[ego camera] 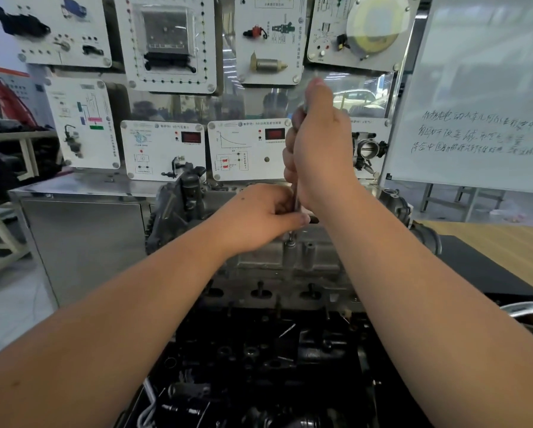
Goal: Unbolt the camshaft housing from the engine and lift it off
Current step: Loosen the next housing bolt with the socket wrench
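— Camshaft housing [289,257]: where does it sit relative to the hands?

— Directly below both of them, a grey cast-metal block on top of the engine [259,366], whose dark lower parts fill the bottom of the view. The right hand [319,146] is raised above it, fingers curled tight round the upper part of a slim metal driver [296,199] that stands nearly upright. The left hand [259,216] sits just under the right, fingers and thumb pinching the same shaft lower down. The tool's tip meets a bolt [290,242] on the housing's top, just below the left thumb.

— How many tools?

— One, held by two hands. I can count one bolt under the tip; others I cannot make out.

— Any writing?

— Beyond the grip stands a display wall of white training panels [163,149], about eight in view, each with printed diagrams and small captions too blurred to read. Two of them, just left of the right hand, carry red digital readouts. To the right of the hands a whiteboard [481,88] bears three lines of handwritten characters, which I cannot read reliably. No brand name is legible.

— Anything else near?

— A wooden tabletop [506,239] lies right of the right forearm.
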Available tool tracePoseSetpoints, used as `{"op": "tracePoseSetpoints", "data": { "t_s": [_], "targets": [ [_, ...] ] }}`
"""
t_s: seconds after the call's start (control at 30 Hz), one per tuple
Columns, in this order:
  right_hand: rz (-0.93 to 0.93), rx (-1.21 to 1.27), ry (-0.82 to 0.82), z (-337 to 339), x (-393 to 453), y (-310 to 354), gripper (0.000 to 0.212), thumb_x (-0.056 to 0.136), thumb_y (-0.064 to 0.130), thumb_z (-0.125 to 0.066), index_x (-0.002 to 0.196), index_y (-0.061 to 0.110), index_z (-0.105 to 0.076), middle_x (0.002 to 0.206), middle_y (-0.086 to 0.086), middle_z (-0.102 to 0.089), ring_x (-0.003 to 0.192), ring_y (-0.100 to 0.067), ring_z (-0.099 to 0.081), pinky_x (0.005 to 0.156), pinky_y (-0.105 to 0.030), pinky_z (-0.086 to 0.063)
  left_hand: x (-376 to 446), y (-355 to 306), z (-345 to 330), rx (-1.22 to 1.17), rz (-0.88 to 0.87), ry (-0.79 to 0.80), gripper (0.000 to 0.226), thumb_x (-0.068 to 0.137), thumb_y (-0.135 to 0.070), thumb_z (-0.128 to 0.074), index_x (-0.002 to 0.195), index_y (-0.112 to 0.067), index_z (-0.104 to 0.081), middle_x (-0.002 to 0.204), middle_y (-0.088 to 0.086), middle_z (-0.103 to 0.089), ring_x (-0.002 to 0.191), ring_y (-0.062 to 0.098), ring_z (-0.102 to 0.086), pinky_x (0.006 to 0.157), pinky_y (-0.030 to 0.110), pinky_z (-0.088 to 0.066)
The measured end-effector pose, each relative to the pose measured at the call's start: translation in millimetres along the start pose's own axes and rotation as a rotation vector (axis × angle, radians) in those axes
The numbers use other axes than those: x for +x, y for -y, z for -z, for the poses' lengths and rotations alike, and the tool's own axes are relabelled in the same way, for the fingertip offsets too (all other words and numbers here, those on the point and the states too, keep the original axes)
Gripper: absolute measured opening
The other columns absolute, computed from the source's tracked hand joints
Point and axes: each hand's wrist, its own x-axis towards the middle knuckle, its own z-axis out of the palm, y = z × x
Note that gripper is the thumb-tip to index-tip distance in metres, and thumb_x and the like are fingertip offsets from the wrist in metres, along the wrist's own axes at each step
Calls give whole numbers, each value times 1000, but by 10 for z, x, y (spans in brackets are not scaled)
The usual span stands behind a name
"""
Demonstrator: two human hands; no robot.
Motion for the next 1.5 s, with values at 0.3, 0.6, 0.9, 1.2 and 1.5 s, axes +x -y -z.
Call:
{"op": "tracePoseSetpoints", "data": {
  "t_s": [0.3, 0.6, 0.9, 1.2, 1.5],
  "targets": [
    [-386, 294, 630, 196, 256, 10, 59, 103, 53, -27, 51, 26, -30, 47, 8, -15, 39, -8, -8, 44, -13, -14, 3, 60, -69, 123, 21, -99, 44, 91, -56, -64, 73, -17, -55, 54, -13, -48, 50, 3, -44, 56, 32, -38],
    [-511, 654, 1166, 327, 603, -343, 43, 79, 55, -70, 87, 15, -56, 59, 0, -47, 44, -11, -41, 46, -23, -40, 4, 37, -124, 320, 111, -145, 48, 96, -56, -52, 63, -23, -43, 53, -8, -43, 53, 8, -44, 56, 31, -32],
    [-166, 396, 1071, 532, 795, -443, 19, 70, 14, -88, 87, 16, -79, 74, -4, -68, 67, -18, -69, 66, -30, -59, 15, -3, -84, 102, 132, -79, 28, 91, -58, -57, 72, -38, -61, 67, -9, -59, 62, 3, -55, 66, 32, -45],
    [-205, 548, 1014, 610, 658, -459, 30, 78, 13, -70, 107, 10, -63, 81, -8, -75, 71, -19, -74, 66, -28, -62, 6, 0, -21, -254, 96, 9, 15, 90, -27, -65, 88, -36, -76, 89, -3, -79, 87, 10, -74, 77, 25, -59],
    [30, 278, 812, 540, 557, -500, 22, 72, 12, -78, 91, 8, -67, 68, -2, -67, 60, -14, -63, 58, -26, -56, -8, 16, -48, -146, 96, -79, 8, 76, -54, -72, 79, -47, -72, 73, -13, -71, 68, 3, -65, 68, 19, -53]
  ]
}}
